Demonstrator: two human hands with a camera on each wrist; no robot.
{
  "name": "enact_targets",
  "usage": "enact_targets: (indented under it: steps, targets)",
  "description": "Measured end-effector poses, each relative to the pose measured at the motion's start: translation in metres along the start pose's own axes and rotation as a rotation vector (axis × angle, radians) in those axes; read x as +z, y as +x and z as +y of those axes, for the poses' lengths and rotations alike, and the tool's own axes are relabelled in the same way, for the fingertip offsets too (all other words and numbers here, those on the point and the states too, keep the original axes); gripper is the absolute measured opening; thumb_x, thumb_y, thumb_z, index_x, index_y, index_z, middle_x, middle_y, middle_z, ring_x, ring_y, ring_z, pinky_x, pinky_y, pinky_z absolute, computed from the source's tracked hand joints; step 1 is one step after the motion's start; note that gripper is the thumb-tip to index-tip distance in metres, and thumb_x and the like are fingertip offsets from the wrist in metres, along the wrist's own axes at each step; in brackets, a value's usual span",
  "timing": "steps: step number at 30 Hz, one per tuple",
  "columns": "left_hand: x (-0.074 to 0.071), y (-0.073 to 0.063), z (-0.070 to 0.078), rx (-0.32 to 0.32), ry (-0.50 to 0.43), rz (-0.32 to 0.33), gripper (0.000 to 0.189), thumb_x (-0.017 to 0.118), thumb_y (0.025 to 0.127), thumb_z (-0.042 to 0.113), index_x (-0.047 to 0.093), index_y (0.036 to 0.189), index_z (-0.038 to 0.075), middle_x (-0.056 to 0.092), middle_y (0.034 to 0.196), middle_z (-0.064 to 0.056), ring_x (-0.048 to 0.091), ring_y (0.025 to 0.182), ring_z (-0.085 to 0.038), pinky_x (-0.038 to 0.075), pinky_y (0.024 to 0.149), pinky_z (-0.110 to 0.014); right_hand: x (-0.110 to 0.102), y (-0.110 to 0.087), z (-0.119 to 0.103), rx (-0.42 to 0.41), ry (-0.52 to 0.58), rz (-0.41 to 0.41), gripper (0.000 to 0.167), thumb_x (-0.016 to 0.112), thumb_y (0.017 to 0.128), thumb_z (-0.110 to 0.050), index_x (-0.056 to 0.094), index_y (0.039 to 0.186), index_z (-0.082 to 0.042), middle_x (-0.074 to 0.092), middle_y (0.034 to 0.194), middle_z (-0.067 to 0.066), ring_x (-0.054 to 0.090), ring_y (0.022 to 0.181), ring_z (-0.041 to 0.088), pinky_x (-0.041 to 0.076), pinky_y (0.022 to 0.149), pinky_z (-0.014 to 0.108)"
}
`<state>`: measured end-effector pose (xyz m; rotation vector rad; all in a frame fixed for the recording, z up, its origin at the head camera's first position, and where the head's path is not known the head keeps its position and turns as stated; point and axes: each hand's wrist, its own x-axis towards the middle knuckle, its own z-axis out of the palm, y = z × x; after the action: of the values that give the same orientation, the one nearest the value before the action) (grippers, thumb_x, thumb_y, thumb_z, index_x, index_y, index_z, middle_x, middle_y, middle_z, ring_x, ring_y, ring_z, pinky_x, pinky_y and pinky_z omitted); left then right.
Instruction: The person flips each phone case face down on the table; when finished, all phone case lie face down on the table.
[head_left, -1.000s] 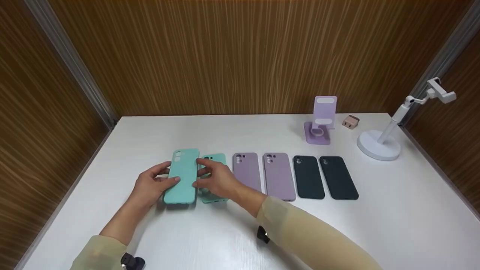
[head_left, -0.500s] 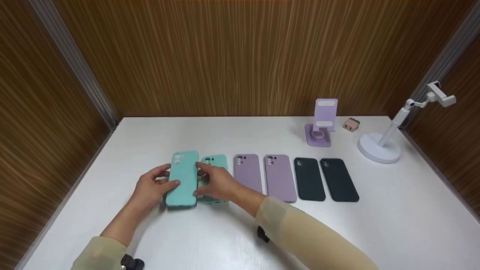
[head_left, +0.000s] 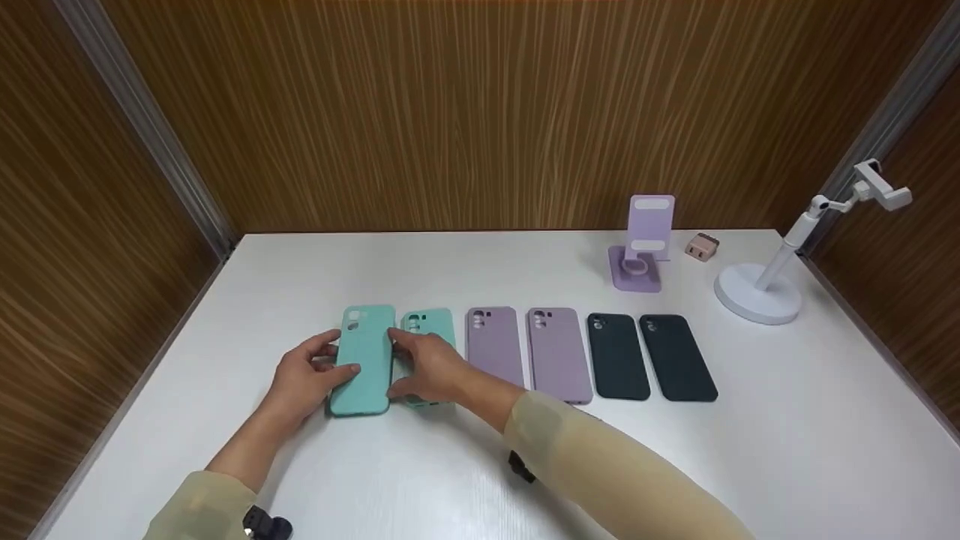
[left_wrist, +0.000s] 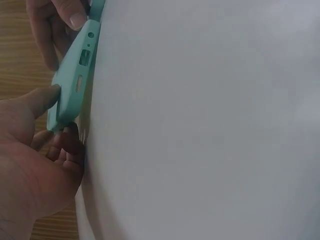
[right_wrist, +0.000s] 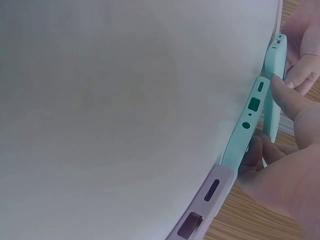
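Note:
A mint-green phone case (head_left: pixel 367 341) lies back side up at the left end of a row of cases, its camera cutouts at the far end. My left hand (head_left: pixel 301 381) holds its left edge, thumb on top and fingers at the side. Along its right edge my right hand (head_left: pixel 433 367) grips with forefinger and thumb. The left wrist view shows the case's port end (left_wrist: pixel 82 75) close to the tabletop; whether it touches all along cannot be told. Right beside it lies a second mint-green case (head_left: pixel 433 322), partly hidden by my right hand.
Two lilac cases (head_left: pixel 559 352) and two dark cases (head_left: pixel 619 356) continue the row rightward on the white table (head_left: pixel 420 480). Behind stand a purple phone stand (head_left: pixel 649 225), a pinkish charger plug (head_left: pixel 702 246) and a white stand with a round base (head_left: pixel 757 296).
The mint-green case in my hands has come down slightly toward the table and nearer to me. Both hands have moved with it. The other cases stay put.

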<state>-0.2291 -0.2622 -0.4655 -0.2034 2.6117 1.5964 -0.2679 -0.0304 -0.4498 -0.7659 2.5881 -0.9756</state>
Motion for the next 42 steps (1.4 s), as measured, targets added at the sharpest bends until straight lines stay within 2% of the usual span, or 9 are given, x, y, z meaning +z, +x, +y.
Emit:
enact_targets:
  steps: [9,22,25,28,31,35,38,40,42]
  targets:
    - [0.001,0.001,-0.002,-0.014,0.033,0.005,0.076,0.079,0.098,0.020,0.040,0.162,0.005,0.055,0.143,-0.019,0.055,0.116,-0.026,0.049,0.091,-0.024,0.003,0.001,-0.001,0.029,0.011,-0.002,0.092,0.089,0.090,-0.026,0.038,0.165,-0.012,0.048,0.163,0.001,0.044,0.150,0.016,0.037,0.119,0.031]
    - [0.006,0.001,-0.002,-0.013,0.050,0.014,0.073,0.078,0.098,0.020,0.043,0.159,0.001,0.057,0.141,-0.021,0.054,0.113,-0.026,0.049,0.089,-0.026,0.002,0.001,0.004,0.033,0.001,-0.017,0.092,0.089,0.090,-0.027,0.039,0.165,-0.012,0.047,0.164,0.001,0.042,0.151,0.018,0.037,0.120,0.031]
    - [0.006,-0.001,0.000,-0.035,0.045,0.018,0.072,0.076,0.099,0.020,0.043,0.160,0.002,0.056,0.142,-0.021,0.054,0.119,-0.029,0.050,0.096,-0.031,0.002,-0.001,0.003,0.040,0.018,-0.019,0.091,0.089,0.090,-0.027,0.039,0.165,-0.014,0.048,0.163,0.001,0.044,0.150,0.017,0.038,0.119,0.031]
    - [0.001,-0.002,0.003,-0.061,0.024,0.027,0.071,0.074,0.101,0.022,0.041,0.160,0.001,0.054,0.145,-0.023,0.052,0.131,-0.035,0.049,0.107,-0.040,-0.001,-0.002,0.003,0.031,0.066,-0.003,0.089,0.088,0.091,-0.025,0.040,0.165,-0.014,0.053,0.159,0.002,0.052,0.143,0.018,0.043,0.115,0.031]
    - [-0.006,-0.002,0.008,-0.078,0.010,0.034,0.071,0.071,0.103,0.024,0.038,0.162,0.001,0.050,0.148,-0.024,0.050,0.139,-0.039,0.048,0.111,-0.046,-0.009,-0.006,0.003,0.029,0.156,0.024,0.087,0.087,0.092,-0.024,0.040,0.165,-0.016,0.057,0.155,0.002,0.059,0.135,0.019,0.049,0.109,0.031]
    - [-0.017,-0.003,0.016,-0.068,0.034,0.046,0.072,0.068,0.104,0.029,0.036,0.164,0.003,0.049,0.150,-0.022,0.053,0.134,-0.036,0.055,0.097,-0.037,-0.029,-0.015,0.006,-0.001,0.249,0.057,0.085,0.085,0.094,-0.025,0.039,0.165,-0.017,0.057,0.154,0.002,0.060,0.133,0.020,0.051,0.108,0.035]
    - [-0.024,-0.004,0.022,-0.030,0.085,0.063,0.074,0.068,0.104,0.036,0.036,0.164,0.006,0.050,0.151,-0.020,0.052,0.129,-0.033,0.055,0.087,-0.032,-0.049,-0.025,0.016,-0.034,0.266,0.090,0.082,0.082,0.096,-0.026,0.039,0.165,-0.015,0.057,0.155,0.006,0.060,0.133,0.023,0.052,0.107,0.038]
    - [-0.027,-0.007,0.027,0.013,0.132,0.075,0.075,0.068,0.104,0.039,0.037,0.164,0.008,0.050,0.152,-0.019,0.051,0.130,-0.033,0.055,0.089,-0.033,-0.064,-0.034,0.027,-0.042,0.272,0.118,0.081,0.081,0.097,-0.026,0.039,0.165,-0.013,0.056,0.155,0.009,0.060,0.134,0.026,0.052,0.107,0.041]
    - [-0.029,-0.009,0.030,0.060,0.175,0.088,0.075,0.069,0.104,0.040,0.037,0.164,0.008,0.050,0.153,-0.018,0.051,0.133,-0.034,0.055,0.096,-0.040,-0.079,-0.045,0.040,-0.046,0.267,0.153,0.079,0.079,0.098,-0.026,0.039,0.165,-0.012,0.056,0.154,0.012,0.059,0.135,0.030,0.052,0.107,0.043]
